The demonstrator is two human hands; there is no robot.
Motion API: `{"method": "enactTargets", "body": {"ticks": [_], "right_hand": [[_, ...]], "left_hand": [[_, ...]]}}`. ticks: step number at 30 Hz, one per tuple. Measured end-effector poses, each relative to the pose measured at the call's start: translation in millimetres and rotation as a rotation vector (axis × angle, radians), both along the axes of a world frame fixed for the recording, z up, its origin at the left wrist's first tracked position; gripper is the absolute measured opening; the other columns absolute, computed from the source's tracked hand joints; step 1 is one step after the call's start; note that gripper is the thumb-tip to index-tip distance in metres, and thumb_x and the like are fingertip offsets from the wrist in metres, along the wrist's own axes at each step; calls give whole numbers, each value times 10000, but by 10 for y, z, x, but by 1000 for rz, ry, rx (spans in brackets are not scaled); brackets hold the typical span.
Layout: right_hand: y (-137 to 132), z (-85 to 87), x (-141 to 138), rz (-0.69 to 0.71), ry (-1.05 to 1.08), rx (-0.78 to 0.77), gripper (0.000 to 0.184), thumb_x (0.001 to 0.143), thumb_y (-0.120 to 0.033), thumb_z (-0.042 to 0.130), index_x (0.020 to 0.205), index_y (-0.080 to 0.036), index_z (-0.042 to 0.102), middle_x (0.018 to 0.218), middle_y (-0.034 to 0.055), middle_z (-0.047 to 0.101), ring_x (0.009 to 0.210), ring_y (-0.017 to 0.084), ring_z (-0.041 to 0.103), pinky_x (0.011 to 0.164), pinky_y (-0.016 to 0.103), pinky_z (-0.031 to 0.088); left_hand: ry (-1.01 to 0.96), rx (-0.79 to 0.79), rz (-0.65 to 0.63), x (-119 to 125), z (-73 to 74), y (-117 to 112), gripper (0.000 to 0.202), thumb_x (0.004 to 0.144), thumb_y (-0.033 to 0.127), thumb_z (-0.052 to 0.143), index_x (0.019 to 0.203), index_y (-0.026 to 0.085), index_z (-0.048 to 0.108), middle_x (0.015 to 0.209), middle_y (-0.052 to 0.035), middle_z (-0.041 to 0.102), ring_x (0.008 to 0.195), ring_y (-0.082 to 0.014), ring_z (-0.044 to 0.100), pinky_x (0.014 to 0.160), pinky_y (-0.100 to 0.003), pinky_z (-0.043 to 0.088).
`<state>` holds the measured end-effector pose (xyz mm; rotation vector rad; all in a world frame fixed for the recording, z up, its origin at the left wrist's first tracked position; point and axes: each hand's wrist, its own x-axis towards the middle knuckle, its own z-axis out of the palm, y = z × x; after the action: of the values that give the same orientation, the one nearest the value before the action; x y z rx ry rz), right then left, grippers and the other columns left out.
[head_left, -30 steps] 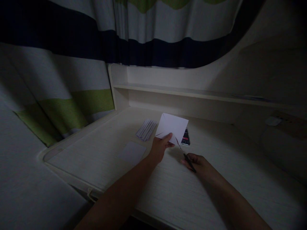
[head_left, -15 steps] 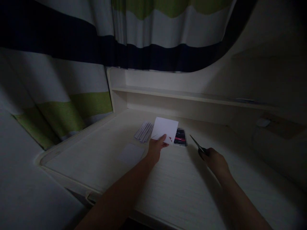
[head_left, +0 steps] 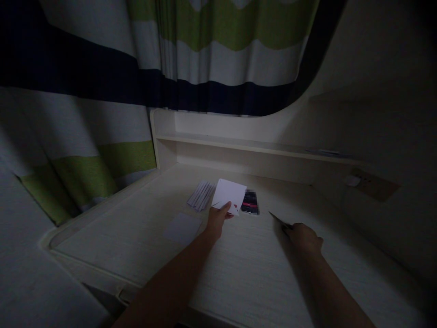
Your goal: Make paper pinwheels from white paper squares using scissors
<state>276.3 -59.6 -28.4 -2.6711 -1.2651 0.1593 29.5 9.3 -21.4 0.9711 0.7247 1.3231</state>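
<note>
1. One sheet of paper [head_left: 229,192], white, smooth and four-cornered, is held tilted just above the desk [head_left: 246,269], with a narrow sliver at its lower edge.
2. One left hand [head_left: 217,220] pinches that lower edge, thumb on top.
3. One right hand [head_left: 303,237], well apart from the left, is closed around one pair of scissors [head_left: 278,219]; the thin dark blades are together and point left.
4. One fanned pile of paper strips [head_left: 200,195], too dim to count, one flat square sheet [head_left: 182,228] and one dark flat object [head_left: 250,203] lie on the pale, wood-grained desk.
</note>
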Motion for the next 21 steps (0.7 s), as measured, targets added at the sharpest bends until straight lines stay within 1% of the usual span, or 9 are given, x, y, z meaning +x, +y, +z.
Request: {"method": "enactTargets", "body": {"ticks": [4,11,14,16,17,19,21], "right_hand": [[2,29,-18,-13,32,-19,388,716,-468,441,813,-150,640,896,172,646,856,319,593,716,462,395],[-40,89,-110,26,40,-30,388,698,-479,464,831,-152,626,920,171,644,856,303,604,651,378,430],[-63,162,-157,29,33,-38,422,712,-502,430,832,-146,621,923,178,638,845,307,605,603,352,426],[-78,212,-238,49,-1,-5,457,743,-526,368,842,-155,616,914,172,638,844,301,603,584,337,416],[-85,229,-303,76,-25,28,470,758,-534,339,856,-162,610,895,165,641,834,292,604,576,330,411],[-99,234,-481,212,-23,94,456,784,-523,307,867,-183,600,847,125,651,803,254,611,571,299,401],[-111,208,-692,322,13,69,441,793,-511,308,849,-189,603,822,108,657,768,229,615,562,282,395]], "left_hand": [[20,0,6,-5,-36,16,365,625,350,663,891,102,626,835,-120,668,699,-182,624,563,-257,489],[37,-10,3,16,-54,19,344,627,329,662,885,104,627,824,-114,670,691,-179,628,555,-250,493],[6,-26,45,13,-50,47,335,618,311,668,874,101,623,812,-111,669,680,-178,628,539,-245,492],[-16,-26,67,5,-45,71,336,622,304,665,886,102,618,811,-108,669,685,-176,629,543,-243,494],[-25,-28,79,1,-41,81,340,622,301,664,895,104,616,811,-106,669,687,-176,630,545,-242,495],[-36,-43,104,-5,-33,98,345,620,291,666,905,105,613,813,-106,670,693,-176,633,548,-240,496],[-41,-59,124,-6,-27,107,344,616,282,668,904,102,613,814,-110,670,694,-177,634,547,-238,497]]}}
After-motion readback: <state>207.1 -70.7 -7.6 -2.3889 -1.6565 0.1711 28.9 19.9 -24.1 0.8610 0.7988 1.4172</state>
